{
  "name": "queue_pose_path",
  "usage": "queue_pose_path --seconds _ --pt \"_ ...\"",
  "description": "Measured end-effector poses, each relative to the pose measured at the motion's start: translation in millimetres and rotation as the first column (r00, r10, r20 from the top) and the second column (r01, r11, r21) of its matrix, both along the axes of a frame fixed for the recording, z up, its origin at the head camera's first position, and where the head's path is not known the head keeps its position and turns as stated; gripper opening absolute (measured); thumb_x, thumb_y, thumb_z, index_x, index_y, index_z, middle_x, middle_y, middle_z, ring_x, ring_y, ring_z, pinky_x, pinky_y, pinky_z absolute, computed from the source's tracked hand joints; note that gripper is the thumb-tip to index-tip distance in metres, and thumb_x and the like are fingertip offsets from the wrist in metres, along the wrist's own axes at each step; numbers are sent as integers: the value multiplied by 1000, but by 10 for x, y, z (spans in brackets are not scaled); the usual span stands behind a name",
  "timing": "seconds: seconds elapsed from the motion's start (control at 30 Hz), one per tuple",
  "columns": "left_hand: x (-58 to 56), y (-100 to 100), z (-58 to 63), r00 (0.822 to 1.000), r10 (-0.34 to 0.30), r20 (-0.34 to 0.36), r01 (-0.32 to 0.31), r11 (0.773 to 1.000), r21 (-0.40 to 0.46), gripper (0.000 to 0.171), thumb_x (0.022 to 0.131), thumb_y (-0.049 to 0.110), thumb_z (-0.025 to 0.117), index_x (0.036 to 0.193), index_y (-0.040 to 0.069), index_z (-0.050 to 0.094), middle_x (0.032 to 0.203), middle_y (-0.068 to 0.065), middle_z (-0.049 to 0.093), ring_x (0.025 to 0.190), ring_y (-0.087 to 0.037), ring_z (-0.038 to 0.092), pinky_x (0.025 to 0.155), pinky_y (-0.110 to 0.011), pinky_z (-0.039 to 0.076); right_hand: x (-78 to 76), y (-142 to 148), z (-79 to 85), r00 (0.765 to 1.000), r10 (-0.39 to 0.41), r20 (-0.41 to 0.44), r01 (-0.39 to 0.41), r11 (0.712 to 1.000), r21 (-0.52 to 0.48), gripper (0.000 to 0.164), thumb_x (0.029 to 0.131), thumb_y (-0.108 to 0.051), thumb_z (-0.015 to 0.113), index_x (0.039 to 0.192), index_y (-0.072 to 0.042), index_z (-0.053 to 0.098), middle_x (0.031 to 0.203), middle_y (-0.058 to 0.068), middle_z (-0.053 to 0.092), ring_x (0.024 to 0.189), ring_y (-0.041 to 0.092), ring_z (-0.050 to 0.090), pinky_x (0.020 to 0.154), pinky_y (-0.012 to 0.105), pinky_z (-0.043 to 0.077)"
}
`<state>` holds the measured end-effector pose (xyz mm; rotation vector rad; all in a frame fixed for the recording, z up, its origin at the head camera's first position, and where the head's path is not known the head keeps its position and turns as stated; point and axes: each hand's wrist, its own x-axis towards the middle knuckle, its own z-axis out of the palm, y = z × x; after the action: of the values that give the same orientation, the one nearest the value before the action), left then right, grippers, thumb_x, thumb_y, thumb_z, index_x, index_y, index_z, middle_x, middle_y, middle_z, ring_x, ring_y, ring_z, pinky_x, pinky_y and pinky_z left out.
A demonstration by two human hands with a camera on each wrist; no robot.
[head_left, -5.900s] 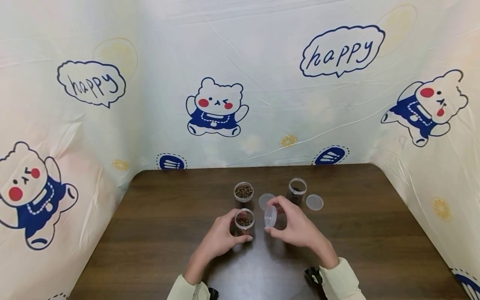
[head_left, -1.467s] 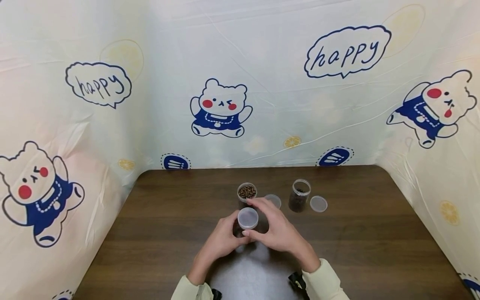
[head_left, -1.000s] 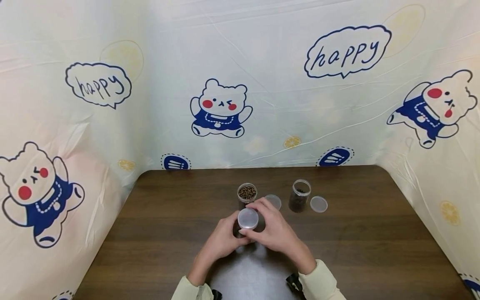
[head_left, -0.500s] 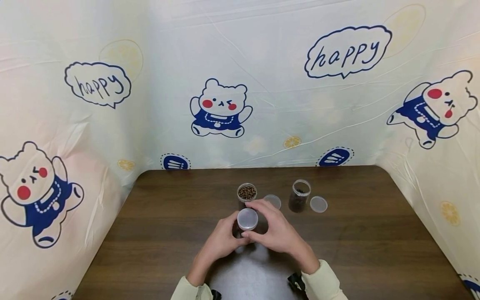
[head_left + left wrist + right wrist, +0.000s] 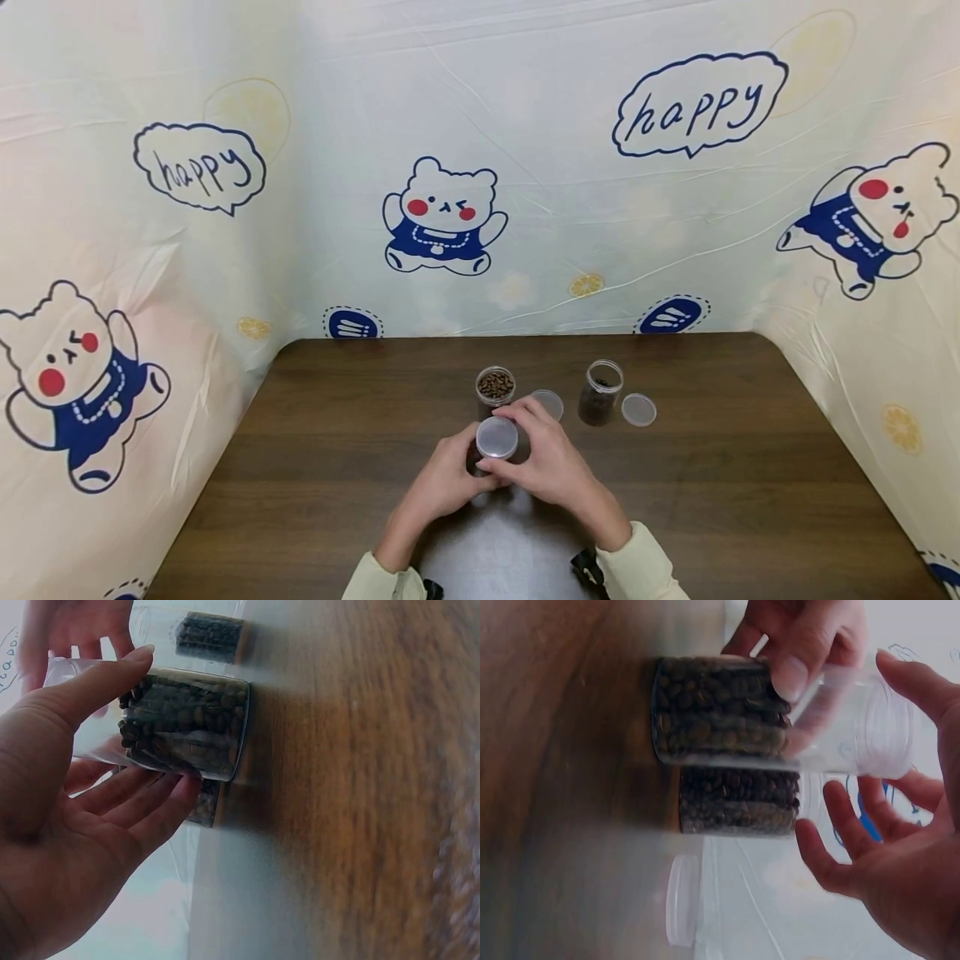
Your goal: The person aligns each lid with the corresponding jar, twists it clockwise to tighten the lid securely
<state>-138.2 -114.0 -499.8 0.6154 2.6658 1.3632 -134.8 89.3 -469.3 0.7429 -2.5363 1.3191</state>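
Jar of clear, plastic-looking material [image 5: 840, 727], a smooth upright cylinder part filled with glossy dark brown beans [image 5: 720, 712], sits between the two hands, at or just above the worktop [image 5: 337, 433], a dark brown surface with streaked wood grain. The left hand [image 5: 442, 477] curls its fingers round the wall, thumb opposing, presumably to steady the body. The right hand [image 5: 553, 462] pinches the edge of a translucent round plastic lid [image 5: 497, 437] at the jar's mouth between thumb and fingers, probably because the rim gives the best hold; its lower fingers fan out apart. Just beyond the fingers stands a second clear bean-filled jar [image 5: 487, 408], uncapped. Behind the right fingers lies a flat translucent disc lid [image 5: 552, 406], partly hidden. Farther right of them stand a third clear open jar with dark contents [image 5: 597, 408] and, beside it, another pale round lid [image 5: 639, 410], perhaps kept close for pairing. Well past all fingers hangs a creased, bear-printed pastel sheet [image 5: 540, 125].
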Motion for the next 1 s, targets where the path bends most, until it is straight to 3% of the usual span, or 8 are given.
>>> queue_pose_path --seconds 0.17,0.3,0.43,0.57,0.7,1.0 --pt "-3 -11 -1 1000 0 22 0 1000 10 55 82 24 92 129 17 65 117 0 75 105 -14 69 91 -30 57 9 -22 -5 998 -46 32 46 999 15 68 75 -42 96 129 -14 65 120 -2 62 105 10 63 93 32 57" --pt "-10 -13 4 1000 -4 27 4 1000 26 55 82 24 91 130 18 65 117 2 75 105 -11 69 92 -31 58 7 45 60 1000 -3 18 2 1000 31 80 78 -43 94 142 -10 59 136 4 62 124 17 62 105 43 55" --pt "-9 1 21 1000 -4 23 3 1000 26 56 82 26 92 130 19 64 116 5 75 103 -9 68 93 -37 60 -1 129 112 998 55 -30 -54 998 42 76 82 -36 91 146 -12 58 145 1 61 133 21 58 109 48 52" --pt "-7 6 27 1000 -1 22 0 1000 14 59 81 31 93 131 20 63 116 6 73 102 -10 67 91 -41 60 -25 161 101 993 86 -83 -81 995 62 63 85 -31 90 141 -17 64 138 -2 67 129 20 60 107 45 53" --pt "-3 3 21 1000 -4 20 4 1000 8 60 82 31 93 133 19 63 118 4 74 105 -11 68 93 -42 60 -42 146 63 991 79 -110 -72 995 71 61 83 -31 91 137 -16 67 131 -2 70 124 18 62 103 42 55" --pt "-11 -2 1 1000 0 7 0 1000 -8 56 82 20 90 131 15 64 117 -1 75 105 -14 69 91 -34 58 -4 7 2 999 -20 -51 23 997 74 62 78 -43 94 125 -13 67 116 -1 63 106 12 60 91 33 56"
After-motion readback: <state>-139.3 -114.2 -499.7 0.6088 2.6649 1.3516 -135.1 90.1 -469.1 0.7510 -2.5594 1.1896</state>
